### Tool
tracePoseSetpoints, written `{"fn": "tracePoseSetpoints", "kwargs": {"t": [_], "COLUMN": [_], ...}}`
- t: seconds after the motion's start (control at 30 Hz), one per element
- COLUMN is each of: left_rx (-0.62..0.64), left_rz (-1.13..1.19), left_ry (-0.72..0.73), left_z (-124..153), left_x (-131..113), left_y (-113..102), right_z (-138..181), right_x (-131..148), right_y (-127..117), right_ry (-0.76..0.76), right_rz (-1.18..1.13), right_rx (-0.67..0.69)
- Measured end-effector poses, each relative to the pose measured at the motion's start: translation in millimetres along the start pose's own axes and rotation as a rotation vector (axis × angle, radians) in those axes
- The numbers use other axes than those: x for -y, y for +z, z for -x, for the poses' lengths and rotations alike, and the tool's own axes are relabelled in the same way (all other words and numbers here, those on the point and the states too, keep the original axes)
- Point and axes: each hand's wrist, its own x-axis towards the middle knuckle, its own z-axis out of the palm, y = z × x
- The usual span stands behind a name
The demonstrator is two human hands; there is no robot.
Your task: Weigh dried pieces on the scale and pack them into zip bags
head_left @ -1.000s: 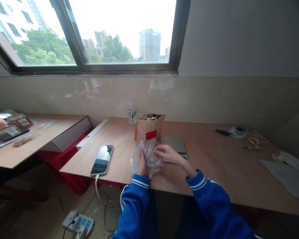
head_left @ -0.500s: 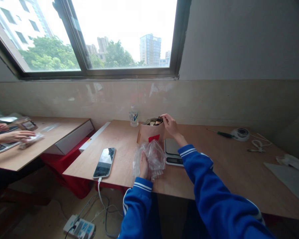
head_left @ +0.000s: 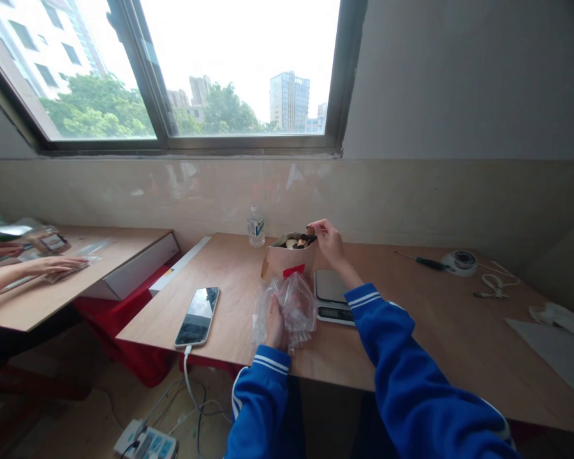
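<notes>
My left hand [head_left: 274, 324] grips a crumpled clear plastic bag [head_left: 294, 307] near the front edge of the wooden table [head_left: 411, 331]. My right hand [head_left: 328, 240] reaches over the open top of a brown paper box [head_left: 289, 261] with a red label. Its fingers pinch a small dark piece from the box's contents [head_left: 296, 241]. A small digital scale [head_left: 332, 292] lies just right of the bag, under my right forearm.
A phone [head_left: 197, 307] on a charging cable lies left of the bag. A small bottle [head_left: 255, 228] stands behind the box. A screwdriver [head_left: 418, 260], tape roll [head_left: 462, 259], cord and papers lie far right. Another person's hands [head_left: 52, 266] work at the left table. A power strip [head_left: 146, 442] sits on the floor.
My right hand left the plastic bag, reached up to the box and now pinches a piece at its top. My left hand kept hold of the bag.
</notes>
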Motion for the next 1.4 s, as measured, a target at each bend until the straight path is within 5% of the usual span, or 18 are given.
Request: {"fn": "tracePoseSetpoints", "kwargs": {"t": [0.13,0.3,0.37,0.63,0.77,0.93,1.1,1.4], "left_rx": [-0.016,0.002,-0.01,-0.016,-0.008,0.004,-0.001,0.008], "left_rz": [-0.024,-0.026,-0.03,0.011,0.007,0.012,0.014,-0.002], "left_ry": [0.002,0.004,-0.01,0.015,0.004,-0.005,-0.027,-0.033], "left_z": [0.8,0.2,-0.1,-2.1,-1.7,-3.0,-3.1,-1.8], "left_x": [-1.0,-0.9,-1.3,1.5,2.0,3.3,3.2,1.8], "left_y": [0.8,1.0,1.6,0.1,-1.7,-3.4,-2.1,-1.2], "right_z": [-3.1,-7.5,-10.9,-12.2,-10.7,-13.1,-11.4,-7.0], "right_x": [7.6,10.6,12.9,10.9,13.8,21.2,16.5,11.0], "right_y": [1.9,3.4,2.4,8.5,6.5,0.8,2.4,-9.5], "right_ry": [-0.002,0.064,0.031,-0.259,-0.208,-0.174,-0.182,-0.196], "right_rz": [-0.06,-0.079,-0.024,0.146,0.071,-0.003,0.012,0.312], "right_rx": [0.02,-0.295,-0.327,0.2,0.212,0.052,0.295,0.329]}}
